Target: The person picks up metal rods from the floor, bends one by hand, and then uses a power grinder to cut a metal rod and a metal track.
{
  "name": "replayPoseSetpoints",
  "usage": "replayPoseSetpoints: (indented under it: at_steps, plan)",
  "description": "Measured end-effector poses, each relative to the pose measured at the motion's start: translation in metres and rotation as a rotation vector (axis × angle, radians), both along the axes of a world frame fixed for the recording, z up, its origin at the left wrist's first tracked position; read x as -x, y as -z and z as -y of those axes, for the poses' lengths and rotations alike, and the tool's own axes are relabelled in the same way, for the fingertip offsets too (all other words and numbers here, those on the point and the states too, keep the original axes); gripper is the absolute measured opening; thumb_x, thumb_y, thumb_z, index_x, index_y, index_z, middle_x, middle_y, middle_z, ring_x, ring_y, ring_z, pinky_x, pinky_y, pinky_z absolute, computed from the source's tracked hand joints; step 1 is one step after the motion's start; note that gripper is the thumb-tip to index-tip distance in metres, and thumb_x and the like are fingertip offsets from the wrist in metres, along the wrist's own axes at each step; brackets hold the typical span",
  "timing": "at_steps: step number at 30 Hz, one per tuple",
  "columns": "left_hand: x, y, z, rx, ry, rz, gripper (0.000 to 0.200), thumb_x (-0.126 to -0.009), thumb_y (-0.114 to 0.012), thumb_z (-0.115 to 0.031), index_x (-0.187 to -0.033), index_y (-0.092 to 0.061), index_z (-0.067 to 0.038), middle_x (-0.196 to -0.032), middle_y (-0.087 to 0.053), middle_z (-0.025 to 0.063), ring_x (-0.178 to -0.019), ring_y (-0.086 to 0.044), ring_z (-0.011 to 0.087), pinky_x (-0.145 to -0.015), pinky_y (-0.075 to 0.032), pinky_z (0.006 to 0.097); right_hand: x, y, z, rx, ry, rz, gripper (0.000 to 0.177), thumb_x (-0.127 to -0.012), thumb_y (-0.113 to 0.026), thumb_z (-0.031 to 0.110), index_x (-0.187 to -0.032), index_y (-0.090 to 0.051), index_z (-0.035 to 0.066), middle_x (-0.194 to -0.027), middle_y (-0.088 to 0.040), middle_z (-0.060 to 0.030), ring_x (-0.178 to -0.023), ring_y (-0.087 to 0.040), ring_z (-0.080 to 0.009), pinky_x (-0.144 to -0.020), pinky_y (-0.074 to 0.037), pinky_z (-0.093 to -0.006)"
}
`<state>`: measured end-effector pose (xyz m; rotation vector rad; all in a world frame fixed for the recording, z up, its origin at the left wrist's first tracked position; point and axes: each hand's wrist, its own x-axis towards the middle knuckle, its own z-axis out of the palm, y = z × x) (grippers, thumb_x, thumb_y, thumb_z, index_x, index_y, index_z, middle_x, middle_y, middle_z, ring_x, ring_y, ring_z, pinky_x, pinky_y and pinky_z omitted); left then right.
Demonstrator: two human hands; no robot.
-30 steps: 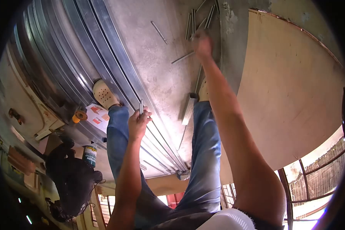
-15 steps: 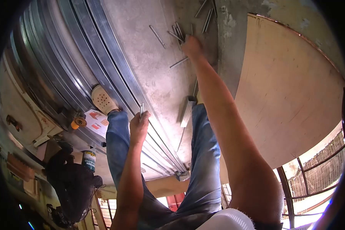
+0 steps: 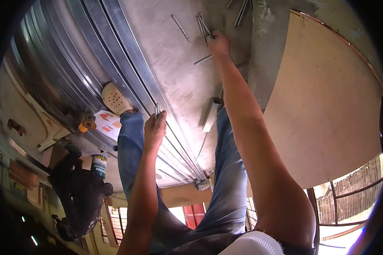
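My left hand is closed round a few short metal rods, whose ends stick up past the fingers above the long metal bars. My right hand reaches far forward over the concrete floor, fingers pinched at the lower ends of several thin metal rods. Near it lie a loose rod to the left and another rod just below the wrist. A further cluster of rods rests on the floor ahead, at the top of the view.
Long metal bars run along the left, with my clog-shod foot on them. A square metal tube piece sits by my right leg. A wooden board stands at right. Left are a paint can, a tape roll and a printed sheet.
The view has shifted slightly. My right hand stays at the rods, and the rod that lay slanted across the bunch now lines up more closely with the others. My left hand keeps its rods.
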<state>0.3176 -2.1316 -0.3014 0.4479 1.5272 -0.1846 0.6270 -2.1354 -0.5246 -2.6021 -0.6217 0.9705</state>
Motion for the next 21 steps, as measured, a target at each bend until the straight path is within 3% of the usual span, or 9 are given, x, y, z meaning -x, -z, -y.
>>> replayPoseSetpoints:
  at_steps: [2,4,11,14,16,17,19,20,21]
  plan:
    - [-0.001,0.000,0.000,-0.012,-0.019,0.004,0.035,-0.093,-0.059,-0.037,-0.076,-0.052,-0.008,-0.052,-0.042,-0.0039,-0.043,-0.038,0.0046,-0.042,-0.030,0.0225,0.005,0.010,0.005,-0.015,0.040,0.004,0.031,-0.076,-0.063,0.024,-0.100,-0.066,0.005,-0.098,-0.066,-0.0200,-0.094,-0.063,-0.0376,-0.084,-0.049,-0.0392]
    - [-0.002,0.001,0.000,-0.009,-0.009,-0.001,0.035,-0.093,-0.060,-0.037,-0.075,-0.052,-0.008,-0.051,-0.042,-0.0039,-0.043,-0.038,0.0047,-0.042,-0.030,0.0225,0.006,0.003,-0.003,0.086,-0.089,0.093,0.031,-0.075,-0.062,0.023,-0.100,-0.067,0.006,-0.099,-0.066,-0.0209,-0.094,-0.062,-0.0378,-0.084,-0.049,-0.0393]
    - [-0.003,0.001,0.003,0.000,0.012,-0.004,0.039,-0.091,-0.062,-0.039,-0.069,-0.048,-0.010,-0.051,-0.043,-0.0041,-0.043,-0.039,0.0044,-0.042,-0.031,0.0225,0.012,-0.011,-0.018,0.163,-0.188,-0.070,0.039,-0.073,-0.069,0.026,-0.104,-0.066,0.002,-0.100,-0.066,-0.0221,-0.097,-0.063,-0.0362,-0.086,-0.049,-0.0388]
    - [0.003,0.007,0.005,-0.020,0.020,0.017,0.038,-0.091,-0.062,-0.039,-0.073,-0.052,-0.008,-0.055,-0.047,-0.0026,-0.047,-0.043,0.0052,-0.044,-0.035,0.0223,0.012,-0.013,-0.010,-0.023,-0.045,-0.037,0.031,-0.075,-0.063,0.020,-0.100,-0.067,0.003,-0.094,-0.068,-0.0173,-0.089,-0.064,-0.0319,-0.080,-0.049,-0.0370]
    - [0.006,0.009,0.007,-0.057,-0.031,-0.001,0.036,-0.091,-0.062,-0.038,-0.084,-0.061,-0.003,-0.063,-0.054,0.0016,-0.054,-0.051,0.0075,-0.050,-0.042,0.0213,0.011,-0.037,-0.005,-0.007,0.213,-0.503,0.028,-0.077,-0.066,0.022,-0.098,-0.068,0.003,-0.087,-0.068,-0.0097,-0.082,-0.062,-0.0218,-0.080,-0.046,-0.0330]
    - [0.007,0.011,0.006,-0.058,-0.036,-0.009,0.036,-0.091,-0.062,-0.038,-0.084,-0.061,-0.003,-0.063,-0.054,0.0016,-0.054,-0.051,0.0075,-0.050,-0.042,0.0213,0.013,-0.045,-0.001,-0.006,0.208,-0.510,0.028,-0.077,-0.066,0.022,-0.098,-0.068,0.003,-0.087,-0.068,-0.0097,-0.082,-0.062,-0.0218,-0.080,-0.046,-0.0330]
    - [0.009,0.012,0.000,-0.032,-0.129,0.120,0.037,-0.092,-0.060,-0.035,-0.104,-0.062,-0.001,-0.082,-0.064,0.0095,-0.070,-0.063,0.0141,-0.063,-0.050,0.0256,0.022,-0.055,0.013,-0.172,0.311,-0.705,0.023,-0.079,-0.069,0.020,-0.095,-0.069,0.005,-0.083,-0.066,-0.0051,-0.081,-0.056,-0.0153,-0.081,-0.042,-0.0296]
    - [0.010,0.010,-0.002,-0.030,-0.137,0.102,0.037,-0.092,-0.060,-0.035,-0.104,-0.062,-0.001,-0.082,-0.064,0.0095,-0.070,-0.063,0.0141,-0.063,-0.050,0.0256,0.029,-0.064,0.020,-0.162,0.307,-0.722,0.023,-0.079,-0.069,0.020,-0.095,-0.069,0.005,-0.083,-0.066,-0.0051,-0.081,-0.056,-0.0153,-0.081,-0.042,-0.0296]
    - [0.005,0.004,-0.011,-0.005,-0.177,0.107,0.039,-0.092,-0.061,-0.035,-0.110,-0.059,-0.001,-0.092,-0.065,0.0115,-0.080,-0.064,0.0175,-0.068,-0.050,0.0291,0.036,-0.086,0.018,-0.216,0.367,-0.869,0.021,-0.080,-0.070,0.019,-0.095,-0.069,0.005,-0.084,-0.067,-0.0054,-0.083,-0.057,-0.0147,-0.084,-0.041,-0.0292]
